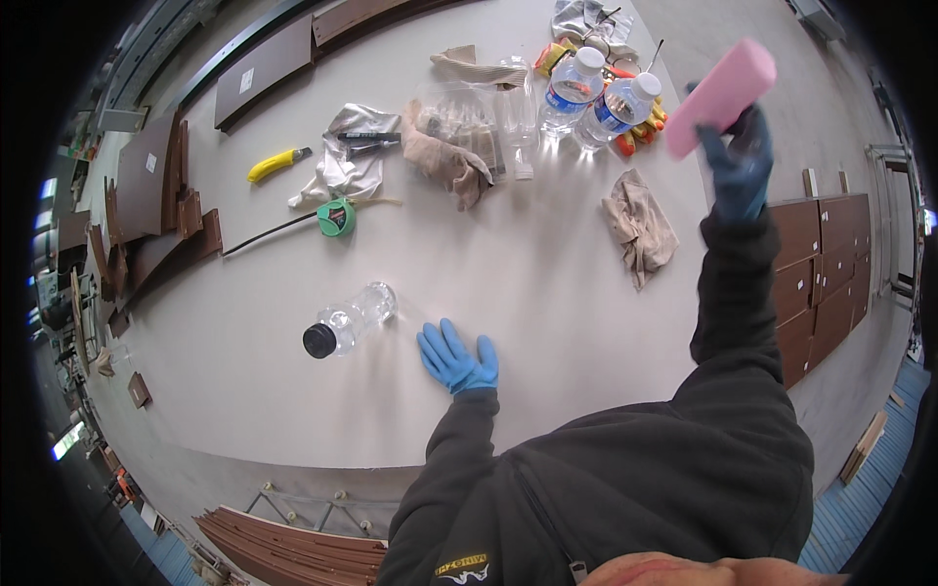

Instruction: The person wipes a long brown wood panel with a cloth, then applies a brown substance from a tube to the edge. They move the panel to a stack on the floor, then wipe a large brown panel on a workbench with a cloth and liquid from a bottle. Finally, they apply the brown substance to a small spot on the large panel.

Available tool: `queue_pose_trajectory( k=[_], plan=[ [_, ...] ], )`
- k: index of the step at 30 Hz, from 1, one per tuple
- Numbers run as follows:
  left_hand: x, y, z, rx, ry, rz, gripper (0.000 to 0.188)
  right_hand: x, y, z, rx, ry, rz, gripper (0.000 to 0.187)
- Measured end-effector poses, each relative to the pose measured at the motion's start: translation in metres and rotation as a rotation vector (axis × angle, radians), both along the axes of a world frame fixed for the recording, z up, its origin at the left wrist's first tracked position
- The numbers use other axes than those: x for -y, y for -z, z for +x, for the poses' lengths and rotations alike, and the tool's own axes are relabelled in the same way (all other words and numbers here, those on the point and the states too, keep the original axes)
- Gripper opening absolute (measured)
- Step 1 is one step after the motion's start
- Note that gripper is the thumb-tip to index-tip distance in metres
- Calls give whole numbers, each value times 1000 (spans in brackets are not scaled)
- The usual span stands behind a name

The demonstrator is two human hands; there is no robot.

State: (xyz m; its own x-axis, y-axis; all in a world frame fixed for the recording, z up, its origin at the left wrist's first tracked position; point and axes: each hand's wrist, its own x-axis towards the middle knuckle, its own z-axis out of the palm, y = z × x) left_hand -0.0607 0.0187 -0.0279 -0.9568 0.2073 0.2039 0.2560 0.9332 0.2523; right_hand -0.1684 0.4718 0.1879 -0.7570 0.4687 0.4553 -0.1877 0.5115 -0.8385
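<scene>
Raised over the table's right edge, my right hand (740, 168), in a dark blue glove, grips a pink oblong object (725, 96) with rounded ends; its exact kind is unclear. My left hand (457, 361), in a lighter blue glove, lies flat on the pale tabletop (547, 293) with fingers stretched out, holding nothing. Just left of it, a clear bottle (362, 311) with a black cap lies on its side. A crumpled beige cloth (640, 227) rests between my hands, further back.
Two clear bottles with white caps (589, 61) stand at the back right by orange-yellow gloves (640, 132). A yellow utility knife (277, 165), green tape measure (336, 218), silvery cloth (347, 161) and plastic bag (459, 127) lie further back. Brown panels (147, 176) line the left side.
</scene>
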Motion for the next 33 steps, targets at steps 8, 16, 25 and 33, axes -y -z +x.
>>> queue_pose_trajectory(
  k=[8, 16, 25, 33],
  plan=[
    [-2, -3, -2, -4, 29, -57, 77, -192, 113, -155, 500, 284, 220, 58],
    [-3, -2, -2, 43, 35, -68, 78, -208, 159, -233, 895, 247, 773, 67],
    [-3, -3, -3, 37, 32, -91, 77, -210, 176, -228, 804, 279, 424, 71],
    [-2, 2, -1, 13, 40, -44, 75, -217, 164, -88, 354, 164, 156, 45]
  ],
)
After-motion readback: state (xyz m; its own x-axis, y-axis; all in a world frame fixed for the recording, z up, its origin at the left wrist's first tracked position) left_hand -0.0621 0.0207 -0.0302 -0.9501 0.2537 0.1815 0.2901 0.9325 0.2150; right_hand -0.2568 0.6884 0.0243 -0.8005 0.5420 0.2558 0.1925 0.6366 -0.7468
